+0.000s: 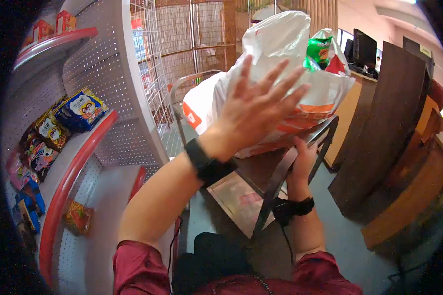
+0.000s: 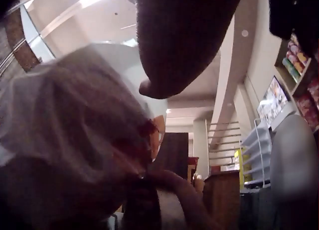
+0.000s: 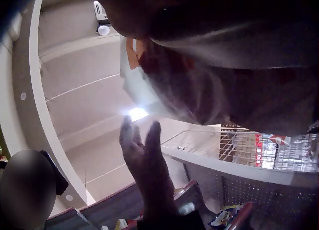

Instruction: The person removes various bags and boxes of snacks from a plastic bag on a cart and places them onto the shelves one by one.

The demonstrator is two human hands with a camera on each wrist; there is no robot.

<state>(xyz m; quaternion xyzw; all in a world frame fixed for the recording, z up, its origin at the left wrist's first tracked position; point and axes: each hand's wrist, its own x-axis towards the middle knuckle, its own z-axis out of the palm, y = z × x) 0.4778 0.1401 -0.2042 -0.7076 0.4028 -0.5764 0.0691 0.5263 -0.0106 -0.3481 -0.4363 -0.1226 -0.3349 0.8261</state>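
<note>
A full white plastic bag point(image 1: 280, 37) with orange print stands on a metal-framed cart point(image 1: 273, 189). A green packet point(image 1: 318, 49) and a red packet point(image 1: 335, 66) show in its opening. My left hand point(image 1: 253, 108) is spread in front of the bag, its fingers straight and overlapping it in the head view. On the near side of the cart, my right hand point(image 1: 302, 160) grips the dark handle bar. In the left wrist view the bag point(image 2: 70, 120) fills the left half, dim and blurred. The left hand point(image 3: 149, 165) shows raised beside the bag in the right wrist view.
At the left, a red-edged store shelf point(image 1: 76, 172) holds several snack packets point(image 1: 86, 108). A white wire rack point(image 1: 155, 73) stands beyond it. Dark wooden counters point(image 1: 384, 128) run along the right, with a monitor point(image 1: 365, 49) behind. Grey floor point(image 1: 337, 221) shows between cart and counters.
</note>
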